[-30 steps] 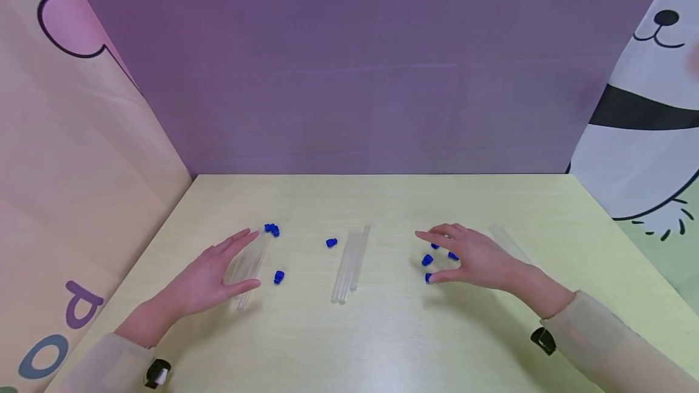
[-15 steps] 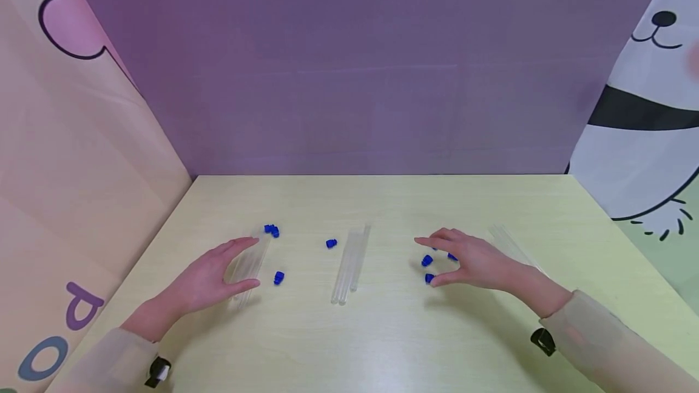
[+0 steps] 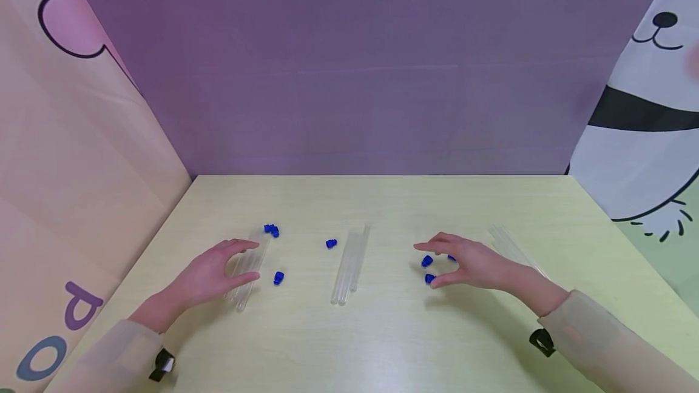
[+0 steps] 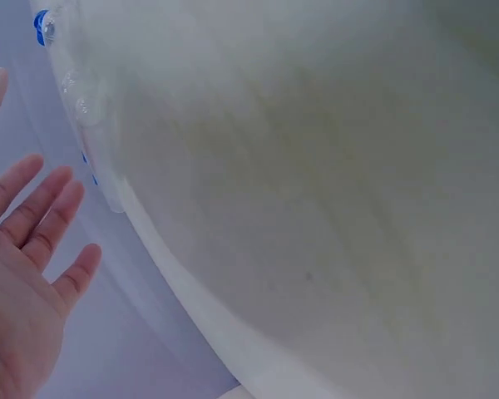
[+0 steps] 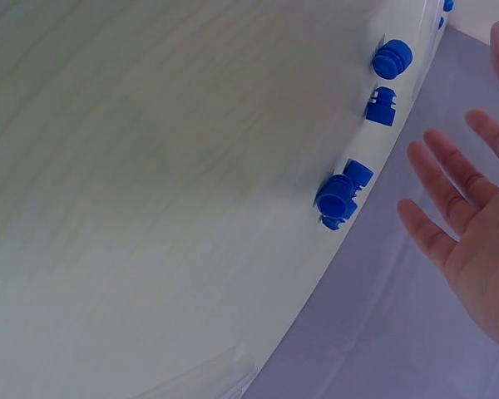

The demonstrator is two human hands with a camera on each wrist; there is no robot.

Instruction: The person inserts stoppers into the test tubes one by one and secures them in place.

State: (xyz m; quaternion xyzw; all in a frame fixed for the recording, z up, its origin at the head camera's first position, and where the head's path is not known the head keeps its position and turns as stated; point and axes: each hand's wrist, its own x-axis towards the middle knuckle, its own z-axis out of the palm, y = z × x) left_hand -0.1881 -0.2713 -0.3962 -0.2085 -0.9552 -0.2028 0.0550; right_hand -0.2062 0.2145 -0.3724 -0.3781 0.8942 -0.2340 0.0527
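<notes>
**Fingers dip slightly, nothing lifted**

Nearest, the left hand (image 3: 204, 275) and right hand (image 3: 480, 262) are well apart, fingers spread or lightly bent, holding nothing. Over the last 1 second their fingertips sink a little and the left thumb rises, narrowing that hand's gap; the pieces lie unmoved, so handling seems not to have begun. Beneath the left hand lie clear left tubes (image 3: 247, 293), with 1 blue near cap (image 3: 279, 278) beside them. Middle tubes (image 3: 348, 268) lie between the hands, right tubes (image 3: 513, 246) partly behind the right hand. Farther back sit 1 lone cap (image 3: 331, 244) and a cap cluster (image 3: 272, 230).

The head view shows 3 right-hand caps (image 3: 427, 261); the right wrist view shows at least 4, 1 with its hollow end visible, all clear of the fingers. The left wrist view shows rounded tube ends (image 4: 86, 105), perhaps too blurred to count.
</notes>
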